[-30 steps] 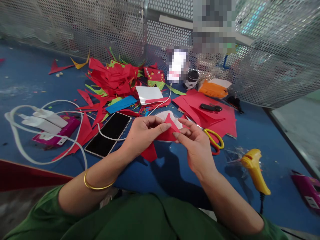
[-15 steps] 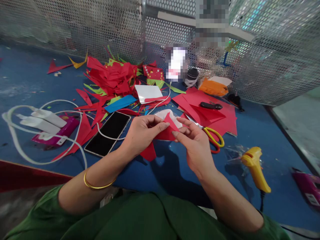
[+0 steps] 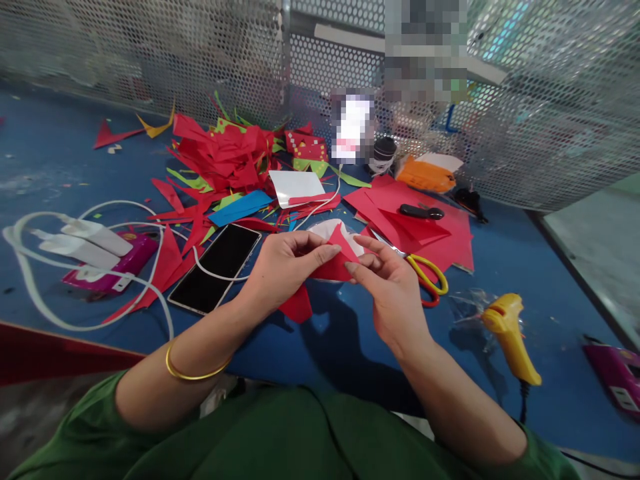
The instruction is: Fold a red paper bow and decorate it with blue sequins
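Observation:
A folded piece of red paper (image 3: 336, 265) is held between both hands above the blue table (image 3: 340, 347). My left hand (image 3: 283, 270) pinches its left side, thumb on top. On the right side, my right hand (image 3: 393, 283) grips the paper's edge between thumb and fingers. Behind the paper lies a white round item (image 3: 324, 229), partly hidden by the hands. Another red paper piece (image 3: 299, 305) shows below my left hand. Scissors with yellow and red handles (image 3: 429, 270) lie just right of my right hand.
A black phone (image 3: 217, 267) and white cables with chargers (image 3: 93, 243) lie left. Red scraps (image 3: 225, 150) are heaped behind, near a propped, lit phone (image 3: 353, 127). Red sheets (image 3: 445, 237) lie back right; a yellow glue gun (image 3: 513, 337) is at right. Perforated metal panels (image 3: 150, 60) stand behind.

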The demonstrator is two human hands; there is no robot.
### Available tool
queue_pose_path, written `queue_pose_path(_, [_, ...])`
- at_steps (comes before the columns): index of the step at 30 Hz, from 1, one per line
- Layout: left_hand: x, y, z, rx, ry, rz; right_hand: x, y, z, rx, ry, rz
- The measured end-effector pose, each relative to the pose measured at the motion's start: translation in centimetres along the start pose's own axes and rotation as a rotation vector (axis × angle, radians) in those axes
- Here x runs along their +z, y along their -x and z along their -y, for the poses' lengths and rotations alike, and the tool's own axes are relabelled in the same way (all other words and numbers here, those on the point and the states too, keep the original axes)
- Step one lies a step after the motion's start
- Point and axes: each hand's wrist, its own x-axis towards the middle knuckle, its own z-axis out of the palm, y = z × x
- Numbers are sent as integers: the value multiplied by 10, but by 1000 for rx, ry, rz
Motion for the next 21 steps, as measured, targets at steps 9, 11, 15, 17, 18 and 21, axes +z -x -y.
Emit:
queue_pose_path(9, [0,1,-2,-6,-3,-27,0,0,-1,-9,6,-2])
queue_pose_path(11, [0,1,-1,-1,-13,-13,0,1,-1,1,11,5])
queue_pose_path(15, [0,0,-2,1,-36,-18,1,1,0,2,9,-2])
queue_pose_path(17, [0,0,-2,0,-41,-22,1,1,0,-3,4,-12])
queue_pose_path(18, [0,0,-2,3,-44,-23,1,1,0,-3,3,-12])
queue_pose_path(21, [0,0,-1,7,-61,-31,0,0,1,-2,3,-5])
